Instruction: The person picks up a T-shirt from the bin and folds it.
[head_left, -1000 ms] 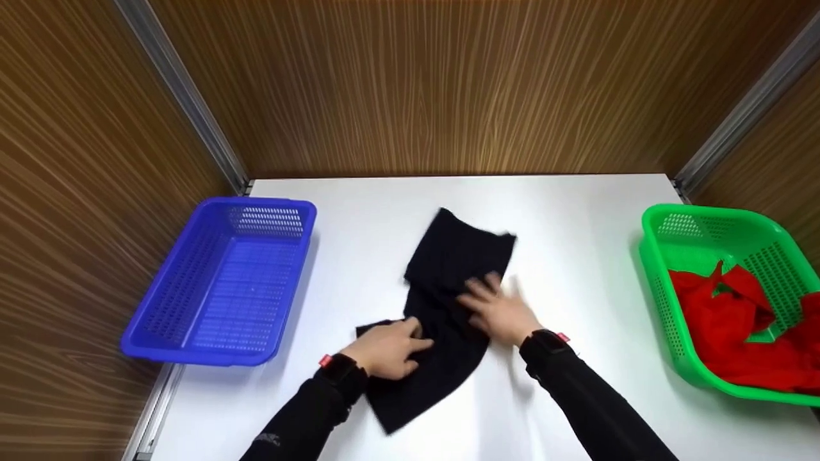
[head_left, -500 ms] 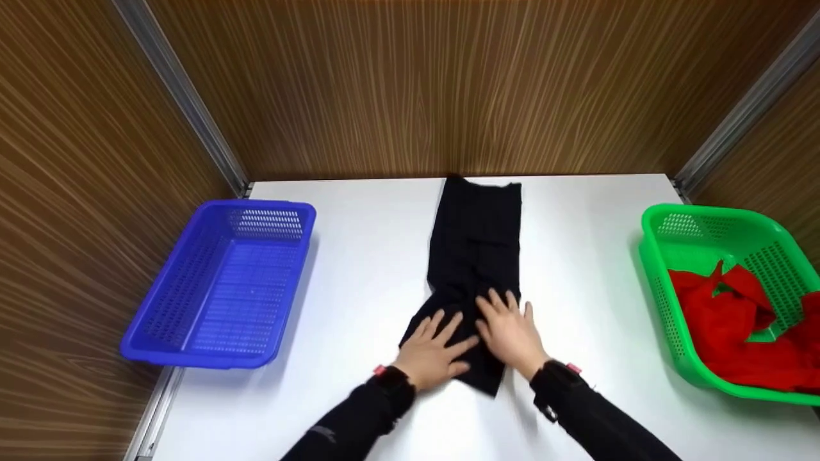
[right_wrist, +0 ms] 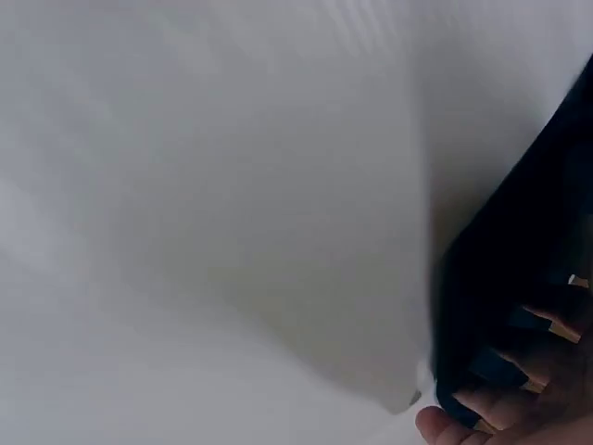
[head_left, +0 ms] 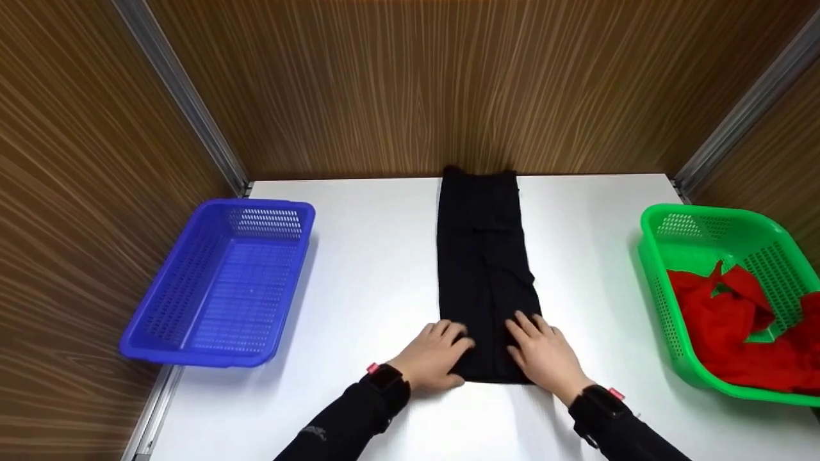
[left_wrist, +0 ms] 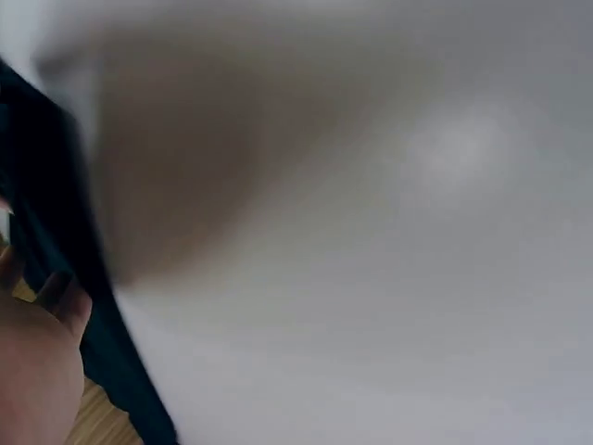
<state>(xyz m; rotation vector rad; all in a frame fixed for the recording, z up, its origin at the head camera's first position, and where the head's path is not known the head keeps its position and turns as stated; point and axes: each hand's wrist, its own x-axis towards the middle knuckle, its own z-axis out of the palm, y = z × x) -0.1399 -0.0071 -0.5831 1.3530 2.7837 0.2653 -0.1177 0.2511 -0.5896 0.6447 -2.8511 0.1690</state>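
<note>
A black garment (head_left: 477,262) lies lengthwise on the white table, laid out as a long narrow strip whose far end reaches the back wall. Small creases and a slightly protruding flap show along its right side. My left hand (head_left: 430,358) rests at its near left corner, fingers bent a little over the cloth and thumb by the near edge. On the near right corner my right hand (head_left: 544,355) lies with its fingers spread over the fabric. Each wrist view catches only part of a hand beside the dark cloth (left_wrist: 88,306).
A blue basket (head_left: 291,282) with nothing in it stands to the left. At the right, a green basket (head_left: 663,307) contains red cloth (head_left: 724,320). Wood-grain panels (head_left: 410,89) wall in the white table (head_left: 365,256) at the back and sides.
The garment has gone from slanted and bunched to a straighter, flatter strip extending farther back. Both hands have shifted from its middle to its near corners.
</note>
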